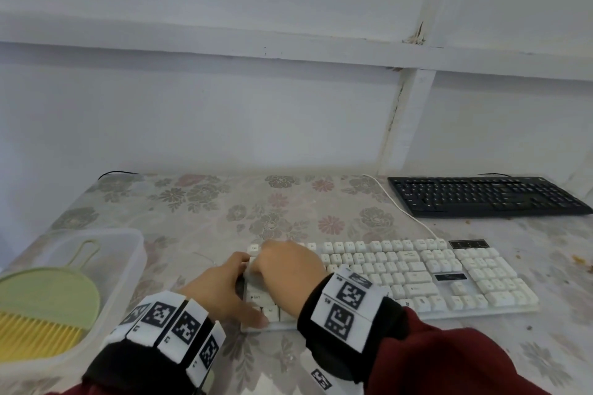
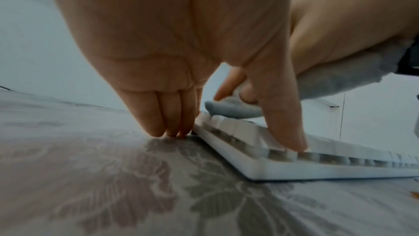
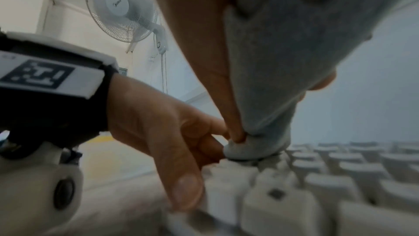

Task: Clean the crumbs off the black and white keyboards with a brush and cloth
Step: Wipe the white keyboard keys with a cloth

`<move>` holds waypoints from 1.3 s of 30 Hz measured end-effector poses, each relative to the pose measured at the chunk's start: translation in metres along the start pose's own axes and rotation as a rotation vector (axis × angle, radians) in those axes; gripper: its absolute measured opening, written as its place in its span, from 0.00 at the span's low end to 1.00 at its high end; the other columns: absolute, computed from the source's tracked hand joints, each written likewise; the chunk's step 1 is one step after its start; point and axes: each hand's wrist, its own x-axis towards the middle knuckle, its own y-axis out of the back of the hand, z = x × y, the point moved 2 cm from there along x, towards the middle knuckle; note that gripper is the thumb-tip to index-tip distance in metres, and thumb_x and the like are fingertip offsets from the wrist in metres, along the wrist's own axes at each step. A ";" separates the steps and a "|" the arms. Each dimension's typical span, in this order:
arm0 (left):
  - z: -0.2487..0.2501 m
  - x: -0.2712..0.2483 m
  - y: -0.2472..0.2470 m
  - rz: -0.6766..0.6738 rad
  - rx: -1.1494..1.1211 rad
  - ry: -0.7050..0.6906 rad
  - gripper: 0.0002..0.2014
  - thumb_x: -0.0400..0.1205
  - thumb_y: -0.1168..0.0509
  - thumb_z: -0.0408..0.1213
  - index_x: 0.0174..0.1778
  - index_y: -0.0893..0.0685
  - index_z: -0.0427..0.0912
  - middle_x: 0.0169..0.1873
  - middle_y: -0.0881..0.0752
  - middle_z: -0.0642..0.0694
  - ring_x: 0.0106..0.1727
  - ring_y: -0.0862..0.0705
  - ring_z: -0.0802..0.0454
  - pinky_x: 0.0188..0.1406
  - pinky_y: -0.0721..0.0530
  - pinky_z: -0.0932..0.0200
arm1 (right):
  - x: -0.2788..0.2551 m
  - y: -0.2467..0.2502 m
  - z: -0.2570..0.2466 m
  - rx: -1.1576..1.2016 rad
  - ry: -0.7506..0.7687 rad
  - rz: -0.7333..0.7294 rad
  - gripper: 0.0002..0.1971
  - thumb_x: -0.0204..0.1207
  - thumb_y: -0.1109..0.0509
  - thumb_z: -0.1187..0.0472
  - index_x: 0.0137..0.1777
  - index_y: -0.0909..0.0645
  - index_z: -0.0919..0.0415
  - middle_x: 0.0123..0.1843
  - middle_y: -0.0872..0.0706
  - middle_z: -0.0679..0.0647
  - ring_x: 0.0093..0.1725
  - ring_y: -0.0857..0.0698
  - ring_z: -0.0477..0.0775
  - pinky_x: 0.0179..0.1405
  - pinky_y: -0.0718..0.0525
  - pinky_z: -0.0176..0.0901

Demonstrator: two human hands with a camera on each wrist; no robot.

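The white keyboard (image 1: 417, 272) lies across the floral table in front of me. My left hand (image 1: 224, 285) is at its left end, with straight fingers (image 2: 172, 123) against the left edge and the thumb (image 2: 283, 123) pressing on the front-row keys. My right hand (image 1: 288, 263) grips a bunched grey cloth (image 3: 283, 60) and presses it onto the upper-left keys (image 2: 231, 110). The black keyboard (image 1: 481, 196) sits at the back right, untouched. A green brush with yellow bristles (image 1: 45, 305) lies in a container at the left.
The translucent plastic container (image 1: 138, 244) holding the brush stands at the table's left front. The white keyboard's cable (image 1: 401, 208) runs back toward the wall. Brown crumbs (image 1: 580, 261) lie near the table's right edge. A wall fan (image 3: 122, 5) hangs at the left.
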 end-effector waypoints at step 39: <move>0.010 -0.009 -0.001 -0.004 -0.033 0.015 0.46 0.64 0.20 0.46 0.73 0.40 0.56 0.48 0.25 0.69 0.52 0.23 0.66 0.47 0.29 0.71 | -0.046 0.004 0.098 0.095 -0.154 0.035 0.25 0.82 0.40 0.56 0.21 0.37 0.55 0.25 0.35 0.47 0.25 0.29 0.48 0.31 0.30 0.30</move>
